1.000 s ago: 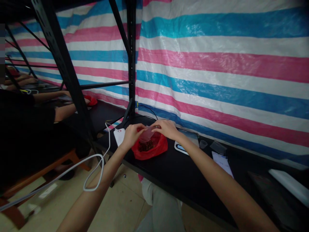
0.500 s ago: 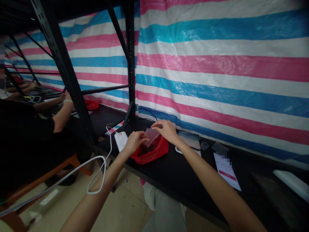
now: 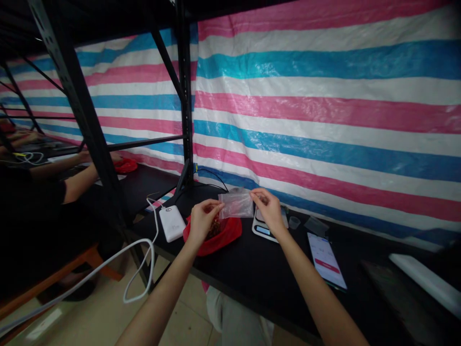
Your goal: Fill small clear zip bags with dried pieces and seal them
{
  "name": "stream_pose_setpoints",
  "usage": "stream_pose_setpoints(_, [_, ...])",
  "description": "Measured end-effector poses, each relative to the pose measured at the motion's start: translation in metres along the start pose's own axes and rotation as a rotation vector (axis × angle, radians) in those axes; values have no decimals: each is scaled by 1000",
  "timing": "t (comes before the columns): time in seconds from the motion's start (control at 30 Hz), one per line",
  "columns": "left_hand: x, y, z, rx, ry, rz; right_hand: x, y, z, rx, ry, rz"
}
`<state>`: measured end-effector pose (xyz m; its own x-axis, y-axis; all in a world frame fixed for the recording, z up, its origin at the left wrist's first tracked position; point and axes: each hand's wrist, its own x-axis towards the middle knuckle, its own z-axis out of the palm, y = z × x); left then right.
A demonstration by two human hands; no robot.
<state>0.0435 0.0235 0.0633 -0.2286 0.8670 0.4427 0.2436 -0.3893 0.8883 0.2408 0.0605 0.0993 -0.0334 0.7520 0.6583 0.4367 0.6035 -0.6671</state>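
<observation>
A small clear plastic bag (image 3: 236, 205) is stretched flat between my two hands. My left hand (image 3: 204, 218) pinches its left edge, and my right hand (image 3: 267, 207) pinches the upper right corner. The bag looks flat, with nothing visible inside. Below and behind it lies an open red plastic bag (image 3: 223, 241) holding small dark reddish-brown pieces (image 3: 215, 228), too small to name. Just under my right hand stands a white digital scale (image 3: 262, 231) with a lit display, its platform partly covered by that hand.
A white power bank (image 3: 172, 224) with a white cable (image 3: 151, 262) lies left on the black table (image 3: 248, 269). Rightward are a small clear cup (image 3: 294, 222), clear bags (image 3: 317, 225) and a lit phone (image 3: 327, 261). A black metal post (image 3: 185, 110) rises behind; another person's arm (image 3: 81, 182) is at far left.
The small clear bag has gone from tilted over the red bag to stretched out level. My hands have moved apart, the right one now over the scale. The view has shifted slightly.
</observation>
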Motion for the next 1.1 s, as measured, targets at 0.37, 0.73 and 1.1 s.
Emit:
stream_pose_setpoints(0.37, [21,-10,113,310,-351,205,-31,100,-35,117,-16,277])
stream_pose_setpoints(0.73, [22,-69,164,-307,-285,-226,-48,126,-28,287,283,432])
stream_pose_setpoints(1.1, [16,-68,159,-281,-277,-193,-54,133,-27,231,108,437])
